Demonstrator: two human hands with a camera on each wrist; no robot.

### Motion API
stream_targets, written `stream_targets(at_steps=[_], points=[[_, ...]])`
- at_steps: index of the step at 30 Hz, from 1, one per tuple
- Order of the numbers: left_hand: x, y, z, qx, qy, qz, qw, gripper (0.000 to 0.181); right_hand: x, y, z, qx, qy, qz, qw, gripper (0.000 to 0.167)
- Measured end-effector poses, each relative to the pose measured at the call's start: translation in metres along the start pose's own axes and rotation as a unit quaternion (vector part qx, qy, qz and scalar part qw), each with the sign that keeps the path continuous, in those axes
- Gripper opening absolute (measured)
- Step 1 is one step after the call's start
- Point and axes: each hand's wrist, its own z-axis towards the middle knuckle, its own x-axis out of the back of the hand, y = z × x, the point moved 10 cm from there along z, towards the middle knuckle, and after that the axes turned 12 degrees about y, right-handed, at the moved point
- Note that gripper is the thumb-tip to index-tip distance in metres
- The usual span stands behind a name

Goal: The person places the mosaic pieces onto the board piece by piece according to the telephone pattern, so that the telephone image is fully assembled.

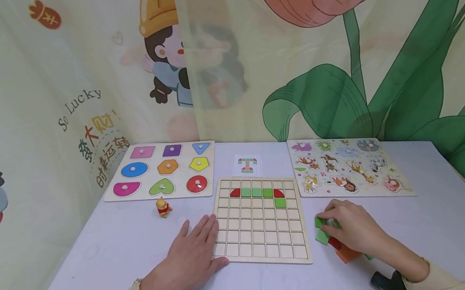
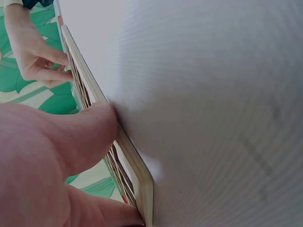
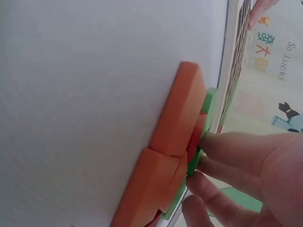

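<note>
A wooden grid board point(image 1: 263, 214) carries a row of red and green pieces near its top, with one green piece point(image 1: 280, 203) below the row's right end. The left hand point(image 1: 189, 253) lies with extended fingers on the board's left side, its thumb at the lower left corner; the left wrist view shows the thumb point(image 2: 94, 137) against the board's edge. Right of the board, the right hand point(image 1: 353, 227) bends over a small pile and pinches a green block point(image 3: 193, 163) between thumb and fingers. Orange blocks point(image 3: 177, 113), a red block and other green ones lie beside it.
Behind the board lies a small card point(image 1: 247, 165) with a T pattern. A shape puzzle point(image 1: 181, 178) stands back left, with a bear figurine point(image 1: 163, 207) in front of it. An animal puzzle point(image 1: 346, 169) lies back right. Printed curtains point(image 1: 226, 67) hang behind.
</note>
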Motion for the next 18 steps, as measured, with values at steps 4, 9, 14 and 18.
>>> stream_targets(at_steps=[4, 9, 14, 18], points=[[-0.001, 0.000, 0.000, 0.002, -0.003, -0.001, 1.0000, 0.088, -0.001, 0.000, 0.000, -0.004, 0.000, -0.002, 1.0000, 0.030], [-0.001, 0.000, -0.001, 0.003, -0.004, 0.002, 1.0000, 0.088, 0.000, -0.001, -0.001, -0.004, 0.005, -0.003, 1.0000, 0.030], [0.000, 0.000, -0.001, 0.004, -0.004, -0.001, 1.0000, 0.087, 0.006, -0.004, 0.002, 0.000, 0.016, 0.006, 0.9999, 0.030], [0.000, -0.001, 0.000, 0.004, -0.005, 0.001, 1.0000, 0.088, 0.014, -0.015, 0.008, 0.022, 0.039, 0.013, 0.9989, 0.030]])
